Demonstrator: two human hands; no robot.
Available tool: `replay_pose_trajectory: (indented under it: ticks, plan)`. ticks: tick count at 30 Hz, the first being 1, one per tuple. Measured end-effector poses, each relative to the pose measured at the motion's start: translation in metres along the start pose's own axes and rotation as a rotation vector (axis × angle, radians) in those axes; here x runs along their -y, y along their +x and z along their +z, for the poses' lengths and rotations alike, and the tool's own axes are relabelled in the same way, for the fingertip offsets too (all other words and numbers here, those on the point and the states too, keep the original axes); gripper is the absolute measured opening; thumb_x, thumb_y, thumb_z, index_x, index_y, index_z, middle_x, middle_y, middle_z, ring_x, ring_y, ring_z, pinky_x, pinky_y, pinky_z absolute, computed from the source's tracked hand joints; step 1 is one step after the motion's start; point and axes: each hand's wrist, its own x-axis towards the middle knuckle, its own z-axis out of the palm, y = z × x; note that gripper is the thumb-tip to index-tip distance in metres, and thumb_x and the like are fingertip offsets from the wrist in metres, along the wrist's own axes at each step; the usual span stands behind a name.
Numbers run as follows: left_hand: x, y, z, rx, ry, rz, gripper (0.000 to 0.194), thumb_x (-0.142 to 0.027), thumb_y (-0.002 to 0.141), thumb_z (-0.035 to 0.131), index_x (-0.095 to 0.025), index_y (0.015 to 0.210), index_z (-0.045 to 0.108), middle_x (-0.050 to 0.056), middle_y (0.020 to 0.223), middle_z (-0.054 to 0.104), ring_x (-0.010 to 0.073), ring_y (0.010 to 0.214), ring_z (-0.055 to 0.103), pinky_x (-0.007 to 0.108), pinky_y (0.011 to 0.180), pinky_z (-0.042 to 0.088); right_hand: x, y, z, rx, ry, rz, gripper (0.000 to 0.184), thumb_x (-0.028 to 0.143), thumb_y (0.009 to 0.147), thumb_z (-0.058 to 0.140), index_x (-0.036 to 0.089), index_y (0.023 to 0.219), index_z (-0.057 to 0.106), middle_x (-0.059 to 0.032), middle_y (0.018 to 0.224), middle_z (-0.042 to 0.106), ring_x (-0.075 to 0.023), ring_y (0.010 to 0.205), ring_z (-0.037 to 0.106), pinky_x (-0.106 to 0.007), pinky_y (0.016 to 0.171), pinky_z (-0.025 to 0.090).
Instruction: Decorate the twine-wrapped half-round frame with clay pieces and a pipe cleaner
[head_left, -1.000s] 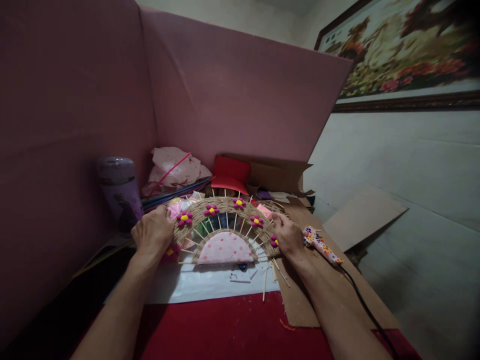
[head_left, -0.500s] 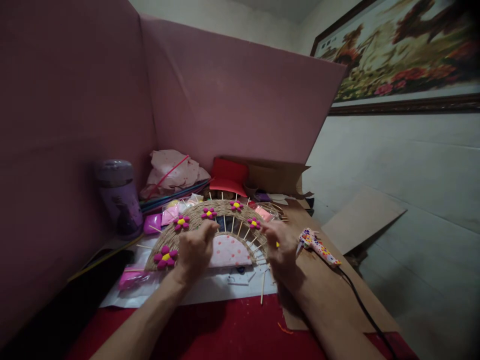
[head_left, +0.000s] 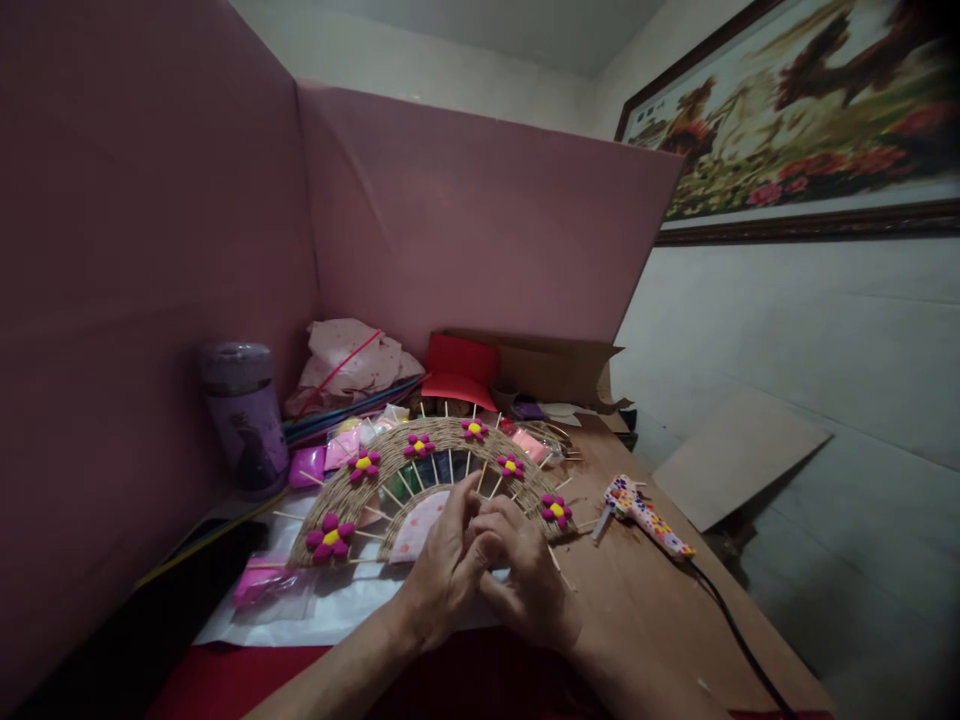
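Left hand (head_left: 446, 575) and right hand (head_left: 521, 575) are together, fingers touching, before the lower right part of the woven fan (head_left: 345, 500); whether anything is pinched between them cannot be determined. The fan lies on the surface (head_left: 645, 590), its flowered band arching beyond the hands, left of the glue gun (head_left: 641, 512).

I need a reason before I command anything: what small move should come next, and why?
I'd probably part the left hand and right hand and draw them back: they meet in front of the spotted half-circle, hiding its right side, and neither seems to grip the woven arch.
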Motion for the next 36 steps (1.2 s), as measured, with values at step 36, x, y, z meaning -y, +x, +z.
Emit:
replay_pose_trajectory:
  ticks: [36]
  plan:
    - [0.01, -0.006, 0.009, -0.065, 0.346, 0.207, 0.019, -0.014, 0.079, 0.043, -0.018, 0.086, 0.061, 0.012, 0.082, 0.064, 0.0256, 0.076, 0.058, 0.04, 0.065, 0.043, 0.022, 0.104, 0.012, -0.123, -0.14, 0.013, 0.015, 0.019, 0.088, 0.049, 0.021, 0.092, 0.063, -0.0074, 0.089, 0.066, -0.0216, 0.086, 0.06, -0.038, 0.078, 0.047]
